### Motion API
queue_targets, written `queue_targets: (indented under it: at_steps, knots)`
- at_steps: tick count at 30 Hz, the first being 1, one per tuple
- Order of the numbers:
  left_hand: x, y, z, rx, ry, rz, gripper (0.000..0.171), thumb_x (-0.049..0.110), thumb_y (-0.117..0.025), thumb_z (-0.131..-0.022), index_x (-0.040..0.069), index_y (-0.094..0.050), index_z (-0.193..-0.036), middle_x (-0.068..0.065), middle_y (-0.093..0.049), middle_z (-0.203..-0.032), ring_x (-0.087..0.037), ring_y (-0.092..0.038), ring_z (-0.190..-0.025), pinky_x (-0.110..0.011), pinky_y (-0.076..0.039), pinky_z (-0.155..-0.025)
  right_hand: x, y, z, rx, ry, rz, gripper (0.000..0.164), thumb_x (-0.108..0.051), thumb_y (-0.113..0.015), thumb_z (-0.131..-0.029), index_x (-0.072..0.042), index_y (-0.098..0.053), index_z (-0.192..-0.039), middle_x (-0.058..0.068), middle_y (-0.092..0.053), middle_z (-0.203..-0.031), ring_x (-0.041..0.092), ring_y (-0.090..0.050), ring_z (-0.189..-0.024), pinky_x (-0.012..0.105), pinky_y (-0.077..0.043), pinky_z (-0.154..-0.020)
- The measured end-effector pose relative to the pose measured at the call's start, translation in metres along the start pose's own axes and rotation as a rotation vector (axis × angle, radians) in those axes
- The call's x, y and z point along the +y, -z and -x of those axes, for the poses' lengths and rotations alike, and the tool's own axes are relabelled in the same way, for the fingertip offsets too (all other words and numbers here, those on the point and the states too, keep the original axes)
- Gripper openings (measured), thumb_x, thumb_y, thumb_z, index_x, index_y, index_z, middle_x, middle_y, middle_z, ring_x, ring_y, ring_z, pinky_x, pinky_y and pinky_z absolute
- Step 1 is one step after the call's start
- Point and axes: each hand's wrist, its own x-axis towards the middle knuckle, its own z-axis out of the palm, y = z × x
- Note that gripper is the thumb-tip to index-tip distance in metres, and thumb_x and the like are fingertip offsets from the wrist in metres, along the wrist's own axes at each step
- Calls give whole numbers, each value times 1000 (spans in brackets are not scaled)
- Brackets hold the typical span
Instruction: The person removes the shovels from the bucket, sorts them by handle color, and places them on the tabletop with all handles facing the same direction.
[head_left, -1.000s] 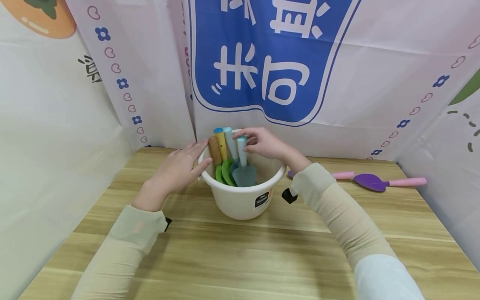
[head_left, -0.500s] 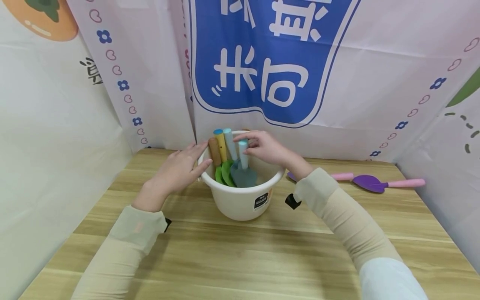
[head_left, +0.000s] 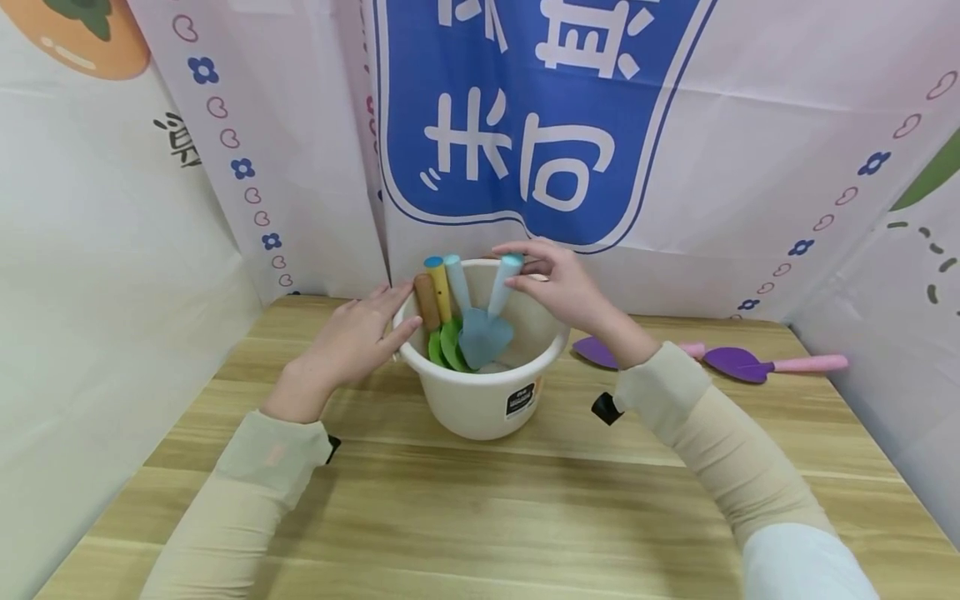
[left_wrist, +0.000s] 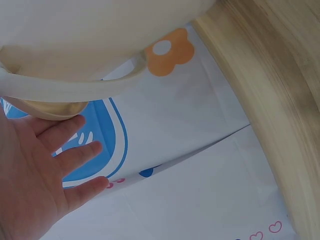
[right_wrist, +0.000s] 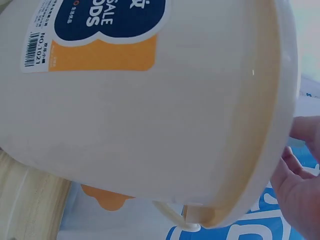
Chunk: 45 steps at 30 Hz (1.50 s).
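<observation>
A cream bucket (head_left: 480, 408) stands on the table with several small garden trowels in it. My right hand (head_left: 572, 287) pinches the top of the light-blue handle of a blue trowel (head_left: 502, 292), its blade down inside the bucket. Another blue trowel (head_left: 457, 279), a yellow-handled green one (head_left: 441, 287) and a brown-handled green one (head_left: 426, 302) lean at the left rim. Against that rim rests my left hand (head_left: 356, 342), fingers straight. In the left wrist view the fingers (left_wrist: 80, 155) spread by the bucket's carry handle (left_wrist: 75, 89). The bucket wall (right_wrist: 150, 125) hides the trowels in the right wrist view.
Two purple trowels with pink handles lie on the table to the right, one of them (head_left: 738, 364) in full view, the other (head_left: 596, 352) partly behind my right forearm. A printed white cloth (head_left: 750, 192) hangs behind and at both sides of the wooden table (head_left: 480, 517).
My right hand has moved right and slightly up with the blue trowel's handle, which now leans to the right and away from the other handles. The left hand stays at the rim.
</observation>
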Motion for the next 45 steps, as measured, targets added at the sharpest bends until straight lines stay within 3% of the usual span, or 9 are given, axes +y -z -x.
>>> queue_targets:
  at_steps: [3,8,16,24,34,45]
  knots:
    - [0,0,0,2,-1,-1,70,50,-32,-110,5,-25,-163,-16,-28,-166,-40,-21,-153,-67,-24,-117,0,2,4,53,36,-3,36,2,-68,-97,2,-66,-132,17,-62,-120,34,-69,-108,36,-60,-89]
    - [0,0,0,6,-2,-1,70,50,-32,-110,5,-25,-163,-16,-28,-166,-41,-21,-152,-67,-25,-116,-2,4,12,134,77,-28,37,4,-70,-95,3,-66,-131,18,-61,-124,35,-69,-107,34,-59,-89]
    - [0,0,0,3,-9,-3,70,50,-31,-110,5,-24,-163,-15,-27,-166,-41,-22,-152,-67,-25,-116,-7,10,21,215,94,-151,38,11,-67,-93,9,-63,-131,16,-59,-120,37,-69,-108,30,-59,-89]
    - [0,1,0,-2,-3,-1,70,50,-31,-110,5,-23,-163,-15,-26,-166,-40,-19,-153,-66,-24,-117,-8,18,31,260,-13,-292,41,4,-68,-96,5,-60,-136,8,-64,-118,15,-71,-103,31,-59,-88]
    - [1,1,0,-2,-8,-1,69,49,-31,-111,4,-25,-162,-16,-28,-166,-40,-20,-153,-66,-25,-116,-13,36,46,327,-98,-498,37,1,-67,-98,-9,-66,-133,11,-57,-119,16,-71,-106,32,-57,-89]
    - [0,1,0,2,-6,-1,69,50,-32,-111,4,-25,-162,-17,-29,-165,-40,-20,-153,-67,-25,-117,-12,47,60,406,-133,-694,33,1,-67,-97,-11,-69,-127,13,-57,-118,20,-67,-107,34,-56,-91]
